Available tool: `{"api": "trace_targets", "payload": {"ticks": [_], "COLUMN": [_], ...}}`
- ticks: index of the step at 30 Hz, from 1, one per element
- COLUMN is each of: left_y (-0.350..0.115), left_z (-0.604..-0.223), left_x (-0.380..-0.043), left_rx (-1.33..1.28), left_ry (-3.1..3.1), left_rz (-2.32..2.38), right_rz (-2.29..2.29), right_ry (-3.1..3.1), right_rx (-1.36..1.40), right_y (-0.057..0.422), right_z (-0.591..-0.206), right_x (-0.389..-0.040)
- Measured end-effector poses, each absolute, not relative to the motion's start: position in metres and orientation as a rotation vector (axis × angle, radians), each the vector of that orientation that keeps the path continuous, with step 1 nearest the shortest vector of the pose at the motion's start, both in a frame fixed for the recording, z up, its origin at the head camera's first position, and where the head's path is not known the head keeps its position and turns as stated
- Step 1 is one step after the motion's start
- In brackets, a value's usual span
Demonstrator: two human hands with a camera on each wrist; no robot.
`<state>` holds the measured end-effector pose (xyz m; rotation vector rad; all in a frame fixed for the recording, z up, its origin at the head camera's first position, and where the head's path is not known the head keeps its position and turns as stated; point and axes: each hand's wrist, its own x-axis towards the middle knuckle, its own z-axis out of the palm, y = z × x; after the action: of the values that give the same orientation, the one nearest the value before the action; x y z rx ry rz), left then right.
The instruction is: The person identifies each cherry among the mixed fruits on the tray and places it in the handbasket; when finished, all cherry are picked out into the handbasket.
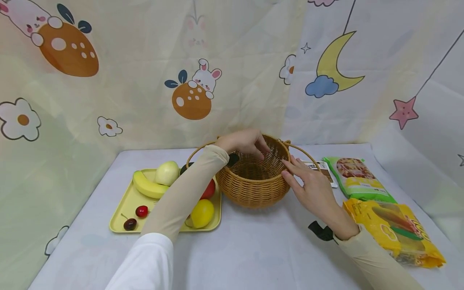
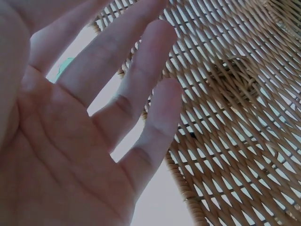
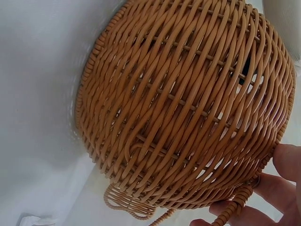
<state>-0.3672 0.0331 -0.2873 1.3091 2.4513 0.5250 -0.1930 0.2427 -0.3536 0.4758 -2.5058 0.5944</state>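
Observation:
A round brown wicker basket (image 1: pixel 253 193) stands on the white-covered table, its two handles folded out to the sides. My left hand (image 1: pixel 244 141) hangs over the basket's opening, fingers loosely bent and holding nothing. The left wrist view has the bare palm (image 2: pixel 70 155) beside the woven inner wall (image 2: pixel 225 122). With fairly straight, spread fingers, my right hand (image 1: pixel 311 187) touches the basket's right rim. In the right wrist view its thumb (image 3: pixel 288 162) lies at the rim, and the other fingers are near the foot of a handle (image 3: pixel 233 207).
Left of the basket, partly behind my left sleeve, a yellow tray (image 1: pixel 119 215) bears a banana (image 1: pixel 148 187), a pale green round fruit (image 1: pixel 168 173), cherries (image 1: pixel 141 211), a red fruit (image 1: pixel 209 189) and a lemon (image 1: pixel 202 213). Right lie a green packet (image 1: pixel 366 181), a yellow packet (image 1: pixel 398 233) and a flat white-edged pack (image 1: pixel 330 177).

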Motion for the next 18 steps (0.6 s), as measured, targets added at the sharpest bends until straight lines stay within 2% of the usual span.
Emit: {"api": "trace_targets", "payload": {"ticks": [9, 18], "left_y": [0.019, -0.039], "left_z": [-0.26, -0.244], "left_x": [-0.357, -0.32], "left_rx": [1.293, 1.244], "left_ry": [2.5, 2.717], "left_rz": [0.75, 0.787], "right_rz": [0.588, 0.576], "right_ry": [-2.504, -2.494], "right_rx": [0.477, 0.478], "right_y": [0.243, 0.242], "right_z": [-0.353, -0.354], "right_x": [-0.195, -0.194]}}
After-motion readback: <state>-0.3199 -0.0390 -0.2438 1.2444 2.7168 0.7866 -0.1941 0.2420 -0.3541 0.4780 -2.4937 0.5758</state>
